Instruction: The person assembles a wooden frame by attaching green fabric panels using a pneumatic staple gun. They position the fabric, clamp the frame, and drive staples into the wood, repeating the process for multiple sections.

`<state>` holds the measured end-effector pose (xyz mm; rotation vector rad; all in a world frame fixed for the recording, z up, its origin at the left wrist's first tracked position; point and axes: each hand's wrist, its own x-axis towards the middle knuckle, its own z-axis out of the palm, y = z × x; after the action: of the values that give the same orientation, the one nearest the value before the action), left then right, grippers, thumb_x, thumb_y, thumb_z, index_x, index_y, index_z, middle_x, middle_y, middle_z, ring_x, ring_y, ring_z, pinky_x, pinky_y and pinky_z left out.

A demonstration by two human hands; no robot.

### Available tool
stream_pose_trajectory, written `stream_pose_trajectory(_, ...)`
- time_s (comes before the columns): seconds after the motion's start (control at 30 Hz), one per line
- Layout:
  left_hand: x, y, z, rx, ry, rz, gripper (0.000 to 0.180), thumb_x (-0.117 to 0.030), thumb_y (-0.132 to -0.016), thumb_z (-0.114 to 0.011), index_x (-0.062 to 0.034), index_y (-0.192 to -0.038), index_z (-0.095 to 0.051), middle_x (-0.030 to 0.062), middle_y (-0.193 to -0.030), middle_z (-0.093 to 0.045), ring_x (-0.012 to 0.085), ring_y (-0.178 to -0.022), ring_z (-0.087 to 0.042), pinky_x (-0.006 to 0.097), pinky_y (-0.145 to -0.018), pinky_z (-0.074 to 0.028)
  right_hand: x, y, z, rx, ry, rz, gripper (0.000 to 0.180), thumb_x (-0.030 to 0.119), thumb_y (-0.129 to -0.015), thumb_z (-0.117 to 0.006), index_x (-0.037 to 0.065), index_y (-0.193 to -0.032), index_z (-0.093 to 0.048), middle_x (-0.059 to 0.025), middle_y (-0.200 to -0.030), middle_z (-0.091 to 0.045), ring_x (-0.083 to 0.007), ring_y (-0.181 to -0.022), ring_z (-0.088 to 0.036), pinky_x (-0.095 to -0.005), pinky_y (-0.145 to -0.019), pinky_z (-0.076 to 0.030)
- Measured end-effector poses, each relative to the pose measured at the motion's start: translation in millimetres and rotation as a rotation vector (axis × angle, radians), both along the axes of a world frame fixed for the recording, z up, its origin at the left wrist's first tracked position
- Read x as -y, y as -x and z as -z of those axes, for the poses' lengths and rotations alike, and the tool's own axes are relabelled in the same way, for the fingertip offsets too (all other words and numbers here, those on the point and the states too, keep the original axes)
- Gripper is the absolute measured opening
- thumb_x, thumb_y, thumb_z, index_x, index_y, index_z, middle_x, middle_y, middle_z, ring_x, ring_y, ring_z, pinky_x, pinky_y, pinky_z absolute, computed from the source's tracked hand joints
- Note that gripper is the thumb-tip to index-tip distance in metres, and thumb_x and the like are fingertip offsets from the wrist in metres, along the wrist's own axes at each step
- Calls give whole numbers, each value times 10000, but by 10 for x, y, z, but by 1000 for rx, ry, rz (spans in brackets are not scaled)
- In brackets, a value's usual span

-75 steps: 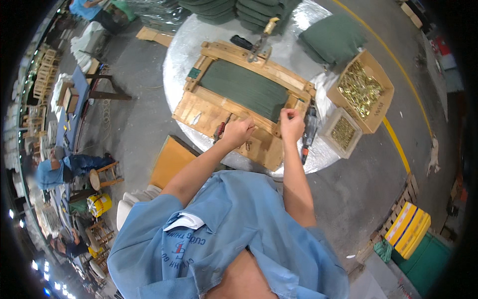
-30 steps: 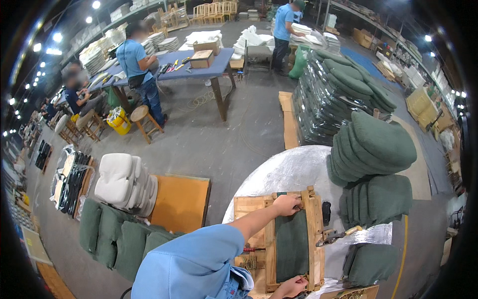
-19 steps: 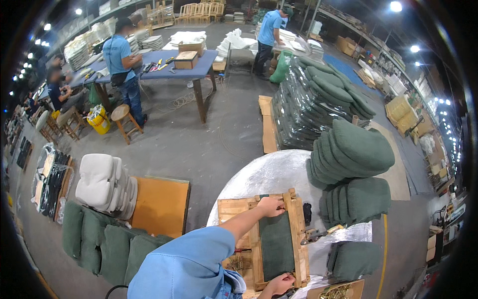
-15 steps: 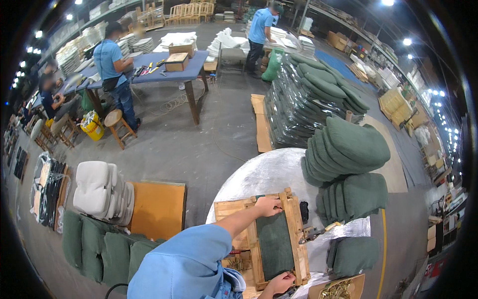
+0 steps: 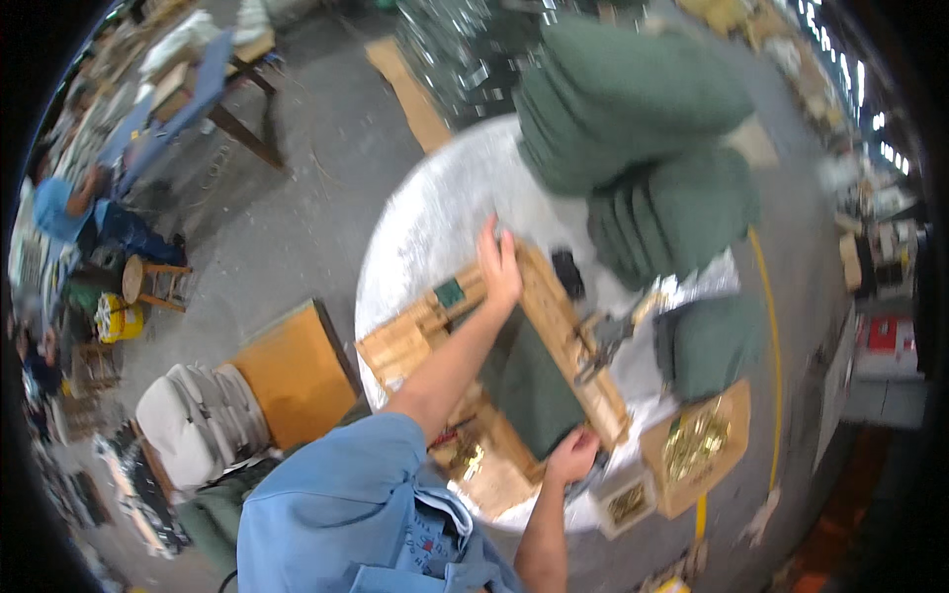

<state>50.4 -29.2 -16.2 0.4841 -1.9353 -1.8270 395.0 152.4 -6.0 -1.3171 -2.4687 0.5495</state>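
Note:
A wooden frame [image 5: 565, 329] lies on the round, silver-covered table [image 5: 420, 212], with a dark green fabric-covered panel [image 5: 529, 371] inside it. My left hand [image 5: 501, 267] is at the frame's far end, fingers stretched out and apart, slightly blurred. At the near right corner of the frame, the fingers of my right hand [image 5: 573, 456] are curled in; what they hold is hidden. A dark object shows just beside that hand. A metal toggle clamp [image 5: 605, 341] sits at the frame's right rail, and a small black object [image 5: 567, 274] lies beyond it.
Stacks of green cushions [image 5: 633, 109] stand on the table's far right side. At the near right are a box of brass-coloured fasteners [image 5: 697, 445] and a smaller bin [image 5: 625, 502]. Grey cushions [image 5: 198, 415] lie to the left by an orange-brown board [image 5: 297, 361]. A co-worker [image 5: 79, 217] is at a blue table.
The view has swung right and down, blurring the scene. My left hand has let go of the frame's far end and its fingers have straightened. My right hand stays at the near corner.

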Motion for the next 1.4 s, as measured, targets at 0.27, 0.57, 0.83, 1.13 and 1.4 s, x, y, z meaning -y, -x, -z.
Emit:
stream_pose_trajectory(0.27,64,-80,-41,-244,-152,-17,766,-557,-1113,-276,65,-1549,-376,247,-1547,-472,351,-1475,-411,466,-1240,-261,-10,-9,-46,55,1,-32,289,324,-990,-689,64,-878,-630,-58,-700,-560,-241,-624,-527,-415,-612,-437)
stream_pose_trajectory(0.57,-4,-23,-48,-186,-153,28,640,-446,-1142,-266,54,-1500,-443,250,-1472,-540,342,-1436,-456,469,-1227,-287,-18,-19,11,45,-12,-40,290,325,-994,-685,58,-892,-635,-56,-696,-552,-260,-627,-532,-415,-605,-431)
stream_pose_trajectory(0.83,588,-154,-295,80,55,350,467,-390,-1069,-558,27,-1260,-646,213,-1231,-697,317,-1218,-636,424,-1060,-447,-20,40,-31,-27,-21,-35,282,370,-977,-696,103,-898,-652,-48,-676,-529,-264,-635,-556,-441,-616,-442)
stream_pose_trajectory(1.13,1184,-621,-214,-223,905,805,121,-141,-889,-765,-69,-982,-736,130,-1293,-671,389,-1268,-574,468,-1070,-470,7,22,-77,-79,-12,-41,221,326,-918,-750,116,-900,-680,-34,-668,-566,-259,-640,-590,-438,-629,-468)
stream_pose_trajectory(1.4,1177,-590,-221,-179,857,912,108,-56,-863,-753,-92,-965,-745,106,-1337,-622,383,-1320,-517,472,-1091,-458,-11,-10,-45,-124,-32,-36,203,331,-888,-754,142,-865,-683,-20,-644,-548,-261,-621,-585,-446,-596,-455)
